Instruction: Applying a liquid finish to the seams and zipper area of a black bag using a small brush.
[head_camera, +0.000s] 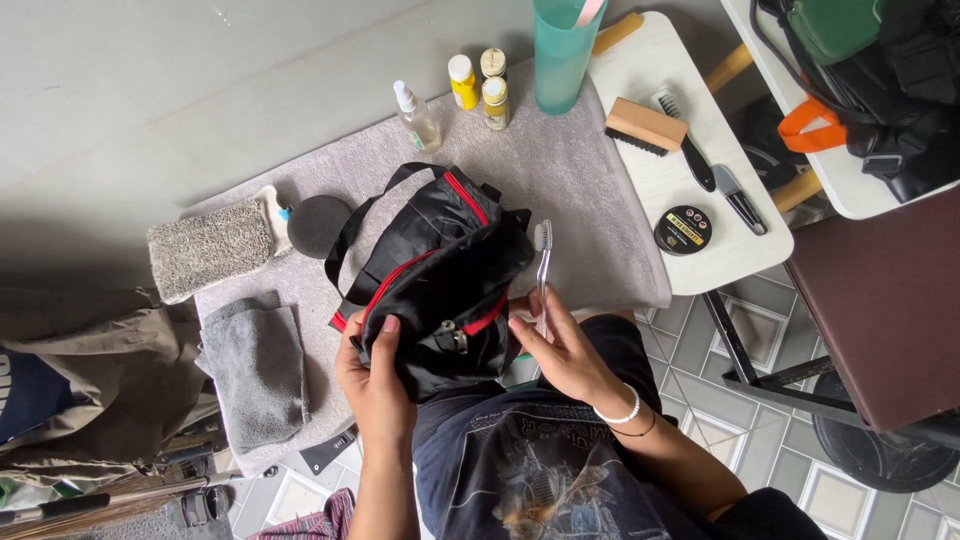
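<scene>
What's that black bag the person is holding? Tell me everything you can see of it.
The black bag is small and made of shiny, crinkled fabric with red piping, a black carrying strap looped at its upper left and a metal zip pull in front. It rests on a grey towel. The left hand grips its lower edge; the right hand, holding a toothbrush, touches its side.

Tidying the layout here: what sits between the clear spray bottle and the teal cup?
In the head view, three small paint bottles stand between the spray bottle and the teal cup.
</scene>
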